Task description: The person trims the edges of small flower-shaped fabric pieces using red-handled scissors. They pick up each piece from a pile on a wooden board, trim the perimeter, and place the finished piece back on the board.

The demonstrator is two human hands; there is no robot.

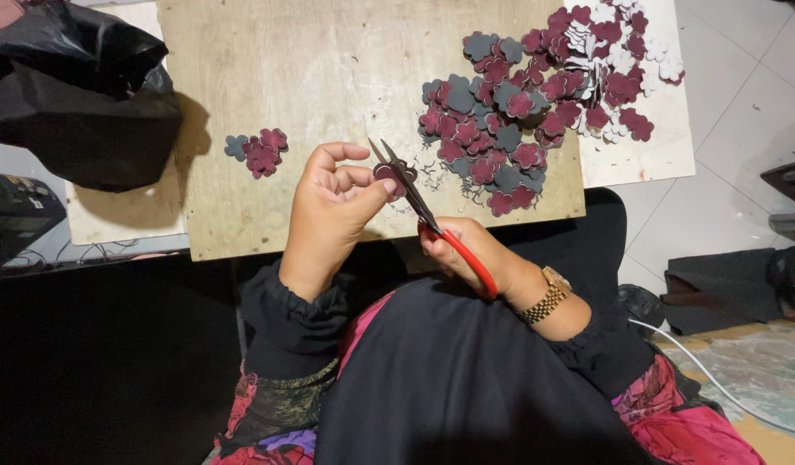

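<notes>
left hand (pixel 333 202): we pinch a small maroon flower cutout (pixel 395 175) over the worktop (pixel 328 77), near edge.
right hand (pixel 466 250): closed around the red-handled scissors (pixel 423 211), blades at the cutout.
risk: we judge a slip could nick our pinching fingertips, close by.

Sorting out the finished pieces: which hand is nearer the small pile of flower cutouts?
Left. The left hand is just right of the small pile; the right hand holds scissors farther right.
</notes>
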